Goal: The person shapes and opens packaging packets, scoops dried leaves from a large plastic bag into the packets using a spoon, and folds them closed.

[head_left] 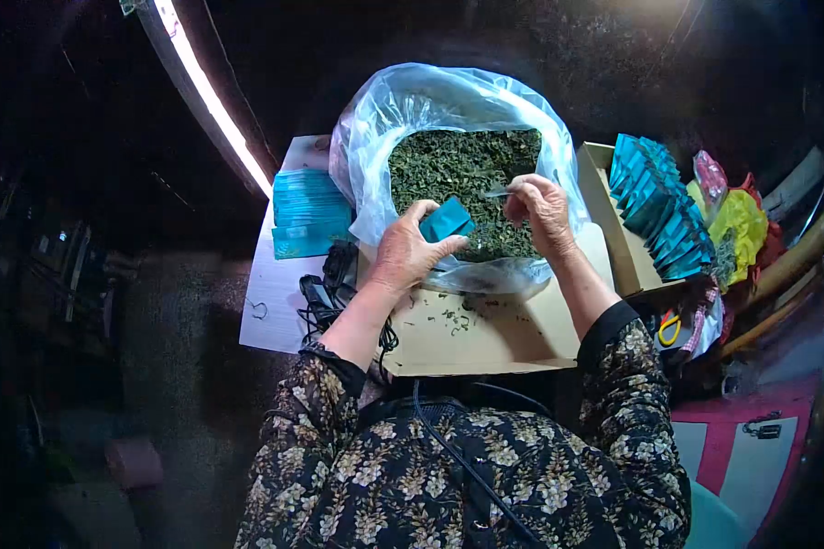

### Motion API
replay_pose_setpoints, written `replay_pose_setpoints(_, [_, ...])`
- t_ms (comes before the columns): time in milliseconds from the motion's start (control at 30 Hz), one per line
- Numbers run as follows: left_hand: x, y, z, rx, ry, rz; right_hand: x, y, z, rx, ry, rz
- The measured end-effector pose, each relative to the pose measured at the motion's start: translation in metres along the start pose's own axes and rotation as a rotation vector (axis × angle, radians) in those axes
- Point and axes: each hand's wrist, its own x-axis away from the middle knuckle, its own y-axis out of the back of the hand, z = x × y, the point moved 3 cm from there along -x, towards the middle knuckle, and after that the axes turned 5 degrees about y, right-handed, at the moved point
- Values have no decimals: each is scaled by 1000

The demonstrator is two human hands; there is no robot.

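In the head view, my left hand [405, 249] grips a small teal packet [446, 220] between thumb and fingers, over the front left of the dried green leaves [458, 165]. These leaves, which look like loose tea, fill a clear plastic bag [366, 137] with its mouth spread wide. Over their right side, my right hand [542, 212] is closed in a pinch on a small clear spoon-like piece [498, 193]. Its exact kind is hard to make out. The bag sits in a shallow cardboard box [531, 329], with leaf crumbs scattered along its front.
Flat teal packets [311, 215] lie stacked on a white board [270, 311] at left, beside black cables [316, 316]. At right, a cardboard box [604, 183] holds several filled teal packets [659, 206]. Beyond it are a yellow bag [740, 229] and yellow-handled scissors [670, 329].
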Motion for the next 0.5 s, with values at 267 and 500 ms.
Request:
replay_pose_setpoints(267, [-1,-2,5,-2,-9,-24,12,0,6,31,-13,98])
replay_pose_setpoints(500, [-1,-2,5,-30,-34,-46,12,0,13,9,-79,181])
